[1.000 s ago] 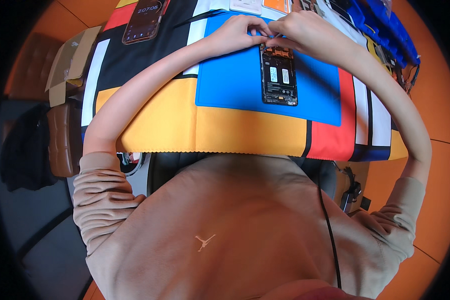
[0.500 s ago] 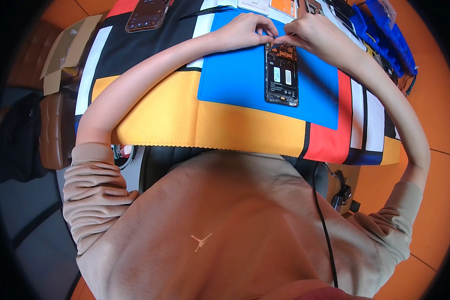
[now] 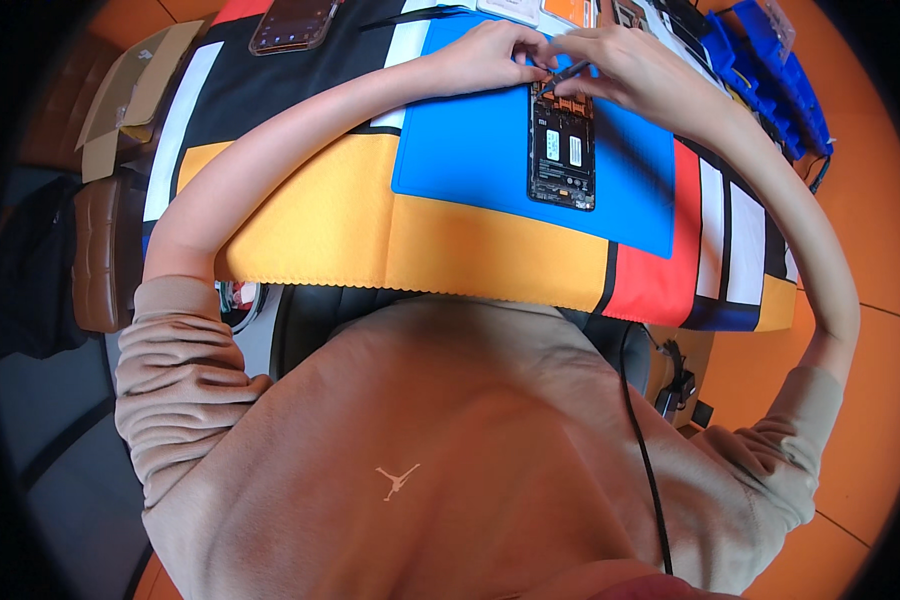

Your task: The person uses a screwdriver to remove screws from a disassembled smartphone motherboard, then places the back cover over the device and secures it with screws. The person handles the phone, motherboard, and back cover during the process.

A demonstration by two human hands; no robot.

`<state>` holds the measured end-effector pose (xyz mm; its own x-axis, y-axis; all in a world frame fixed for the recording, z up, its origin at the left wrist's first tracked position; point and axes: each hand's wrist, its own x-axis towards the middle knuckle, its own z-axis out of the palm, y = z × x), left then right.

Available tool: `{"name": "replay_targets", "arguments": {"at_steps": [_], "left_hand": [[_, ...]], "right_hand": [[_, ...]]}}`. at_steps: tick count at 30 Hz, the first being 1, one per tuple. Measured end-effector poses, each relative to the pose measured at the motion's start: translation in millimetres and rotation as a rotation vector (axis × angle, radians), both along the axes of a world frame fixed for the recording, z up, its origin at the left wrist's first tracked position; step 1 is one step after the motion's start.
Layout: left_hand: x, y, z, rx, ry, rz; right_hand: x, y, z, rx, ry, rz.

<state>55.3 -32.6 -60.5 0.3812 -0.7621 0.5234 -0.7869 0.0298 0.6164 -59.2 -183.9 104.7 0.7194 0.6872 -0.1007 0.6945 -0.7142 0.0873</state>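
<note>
At left, a smartphone (image 3: 295, 25) lay on patterned cloth (image 3: 300, 230). The left hand (image 3: 495, 60) curled at the top of an opened phone (image 3: 562, 175) lying on a blue mat (image 3: 460, 150); whether its fingertips pinched anything could not be told. The right hand (image 3: 620, 65) gripped a slim dark tool (image 3: 568, 74), angled down toward the opened phone's upper-left part.

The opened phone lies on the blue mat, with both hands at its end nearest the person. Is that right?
Wrong end: the head view shows the left hand and right hand at the far end of the opened phone, which does lie on the blue mat.
</note>
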Motion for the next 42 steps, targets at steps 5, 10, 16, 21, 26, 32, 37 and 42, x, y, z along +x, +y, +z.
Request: {"name": "replay_targets", "arguments": {"at_steps": [5, 10, 16, 21, 26, 32, 37, 42], "left_hand": [[0.5, 0.3, 2.5, 0.036, 0.065, -0.017], [-9.0, 4.7, 12.1, 0.043, 0.034, 0.034], [-12.9, 24.5, 33.9, 0.252, 0.073, -0.057], [-11.0, 27.5, 42.6, 0.409, 0.078, -0.069], [-7.9, 27.5, 35.0, 0.34, 0.053, -0.106], [-8.0, 27.6, 34.7, 0.279, 0.114, -0.171], [-17.2, 31.8, 41.7, 0.259, 0.0, -0.116], [-23.8, 35.2, 48.6, 0.287, 0.02, -0.116]], "right_hand": [[5.3, 5.6, 0.9, 0.084, 0.036, 0.168], [5.9, 5.3, 0.8, -0.071, 0.037, -0.183], [6.1, 6.4, -5.2, 0.418, 0.194, -0.098], [-6.5, -3.0, -13.4, 0.628, 0.349, -0.409], [-25.1, -11.2, -46.1, 0.964, 0.461, -0.47], [-27.5, -51.7, -75.8, 1.462, 0.221, -0.508], [-17.9, -71.1, -103.1, 1.566, 0.126, -0.629], [-16.7, -75.4, -117.2, 1.618, 0.079, -0.622]]}}
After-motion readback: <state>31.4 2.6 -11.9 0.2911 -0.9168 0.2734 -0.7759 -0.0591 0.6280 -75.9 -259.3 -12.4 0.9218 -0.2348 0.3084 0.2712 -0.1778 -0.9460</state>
